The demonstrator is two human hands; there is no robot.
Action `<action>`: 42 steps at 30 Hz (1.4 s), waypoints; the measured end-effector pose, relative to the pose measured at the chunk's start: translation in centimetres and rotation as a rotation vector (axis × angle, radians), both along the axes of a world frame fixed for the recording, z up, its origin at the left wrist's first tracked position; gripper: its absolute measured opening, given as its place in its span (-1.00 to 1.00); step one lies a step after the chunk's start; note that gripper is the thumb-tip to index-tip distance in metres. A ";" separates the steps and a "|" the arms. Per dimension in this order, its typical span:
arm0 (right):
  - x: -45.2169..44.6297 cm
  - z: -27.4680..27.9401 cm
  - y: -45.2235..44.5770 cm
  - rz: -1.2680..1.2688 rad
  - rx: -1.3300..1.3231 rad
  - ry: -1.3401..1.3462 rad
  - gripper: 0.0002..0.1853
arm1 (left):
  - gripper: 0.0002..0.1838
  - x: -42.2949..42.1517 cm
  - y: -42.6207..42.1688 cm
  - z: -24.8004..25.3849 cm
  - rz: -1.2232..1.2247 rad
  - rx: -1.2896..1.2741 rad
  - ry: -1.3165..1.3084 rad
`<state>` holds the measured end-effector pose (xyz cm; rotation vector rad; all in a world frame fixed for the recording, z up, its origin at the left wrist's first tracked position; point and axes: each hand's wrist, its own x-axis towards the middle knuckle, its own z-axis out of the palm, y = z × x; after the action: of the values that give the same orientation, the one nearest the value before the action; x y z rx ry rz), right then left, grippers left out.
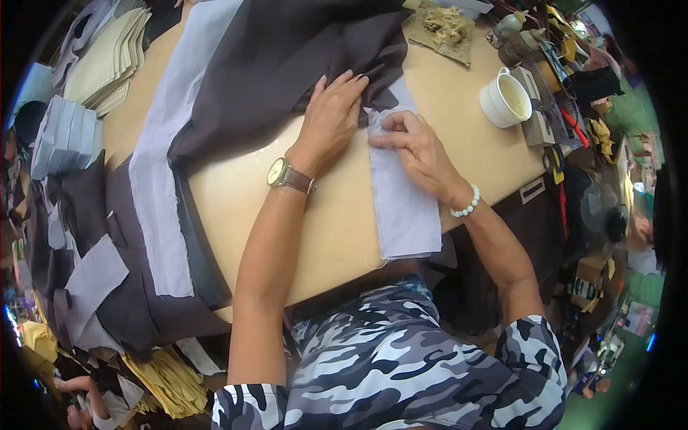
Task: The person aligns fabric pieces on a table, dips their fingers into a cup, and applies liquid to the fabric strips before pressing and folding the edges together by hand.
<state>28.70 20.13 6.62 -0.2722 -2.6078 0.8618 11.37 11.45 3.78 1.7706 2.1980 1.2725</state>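
Observation:
Dark brown cloth [279,72] spreads over the far part of the table. My left hand [335,115], with a watch at its wrist, lies on the near edge of that cloth, fingers stretched out and holding nothing. Just to its right, my right hand [423,154] is closed in a pinch at the upper part of a pale lavender fabric piece [405,215]. This piece runs toward the near table edge, its top end meeting the dark cloth. The fingertips partly hide the spot being pinched.
A white mug [505,100] stands on the table [322,229] at right, near a scrap-covered brown sheet [444,32] and bottles [509,29]. A long pale fabric strip [161,193] hangs over the left side. Stacked light pieces [68,136] sit farther left.

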 end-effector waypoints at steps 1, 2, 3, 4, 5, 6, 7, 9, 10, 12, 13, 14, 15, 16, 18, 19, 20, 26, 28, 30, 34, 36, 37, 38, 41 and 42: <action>0.3 -0.1 -0.2 0.021 0.033 0.014 -0.64 | -0.64 0.0 0.0 -0.1 0.001 0.004 0.005; 0.6 -0.1 -0.3 0.042 0.067 0.029 -0.64 | -0.64 -0.1 0.0 -0.2 0.002 0.009 0.010; 1.1 0.1 -0.7 0.060 0.081 0.016 -0.64 | -0.64 0.0 0.0 -0.2 0.003 0.006 0.007; 1.7 0.4 -1.3 0.077 0.097 0.003 -0.64 | -0.64 0.0 0.1 -0.2 0.003 0.005 0.004; 2.4 0.8 -1.9 0.095 0.113 -0.009 -0.64 | -0.64 0.0 0.1 -0.2 0.004 0.004 0.000; 3.2 1.0 -2.5 0.133 0.118 -0.011 -0.64 | -0.64 -0.1 0.1 -0.3 0.002 0.005 -0.003; 3.9 1.2 -3.4 0.171 0.128 -0.011 -0.64 | -0.64 -0.2 0.0 -0.5 -0.002 0.012 -0.003; 4.2 1.3 -3.7 0.219 0.096 -0.015 -0.65 | -0.64 -0.3 0.0 -0.6 0.000 0.010 -0.003; 4.3 1.4 -3.8 0.226 0.059 -0.017 -0.65 | -0.64 -0.3 -0.1 -0.5 0.000 0.006 -0.001; 4.0 1.3 -3.5 0.178 0.003 -0.002 -0.65 | -0.63 -0.2 0.0 -0.5 0.003 0.001 0.006; 3.1 0.9 -2.7 0.126 -0.015 0.018 -0.66 | -0.63 -0.2 0.0 -0.6 0.007 0.001 0.012; 2.2 0.7 -2.0 0.074 -0.033 0.038 -0.66 | -0.63 -0.2 0.1 -0.6 0.012 0.001 0.019; 1.5 0.6 -1.6 0.048 -0.016 0.025 -0.67 | -0.63 -0.2 0.1 -0.5 0.010 -0.005 0.016; 0.7 0.5 -1.3 0.023 0.000 0.012 -0.67 | -0.63 -0.2 0.0 -0.4 0.007 -0.010 0.013; 0.2 0.4 -1.1 0.005 0.055 -0.001 -0.68 | -0.63 -0.2 0.1 -0.3 0.008 -0.015 0.018; 0.2 0.4 -1.1 0.011 0.096 -0.002 -0.67 | -0.63 -0.2 0.1 -0.3 0.011 -0.012 0.026; 0.2 0.3 -1.2 0.017 0.137 -0.005 -0.67 | -0.63 -0.2 0.1 -0.4 0.013 -0.008 0.032; 4.2 1.4 -3.8 0.193 0.182 -0.078 -0.60 | -0.63 -0.3 0.0 -0.7 0.002 0.010 0.026; 4.0 1.6 -3.8 0.190 0.135 -0.063 -0.60 | -0.63 -0.4 -0.1 -0.7 0.012 0.007 0.011; 3.6 1.5 -3.4 0.143 0.091 -0.043 -0.60 | -0.64 -0.2 0.0 -0.6 0.011 0.004 0.000; 1.4 0.5 -1.7 0.053 0.115 -0.009 -0.62 | -0.64 -0.3 0.1 -0.7 0.010 0.008 0.002; 1.4 0.4 -1.8 0.075 0.173 -0.006 -0.63 | -0.65 -0.4 0.0 -0.6 0.014 0.010 0.006; 2.0 0.5 -2.1 0.102 0.202 -0.010 -0.64 | -0.65 -0.3 0.0 -0.5 0.018 0.010 0.004; 2.7 0.6 -2.4 0.129 0.229 -0.018 -0.65 | -0.65 -0.2 0.0 -0.5 0.022 0.009 -0.002; 5.2 0.7 -4.1 0.227 0.320 -0.044 -0.67 | -0.64 -0.1 0.0 -0.5 0.012 0.020 0.004; 5.9 0.6 -4.8 0.267 0.360 -0.004 -0.67 | -0.64 -0.3 0.1 -0.8 0.008 0.018 0.016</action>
<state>34.61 15.29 7.22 0.1764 -2.7790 0.4526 11.08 11.50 3.01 1.7858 2.2112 1.2886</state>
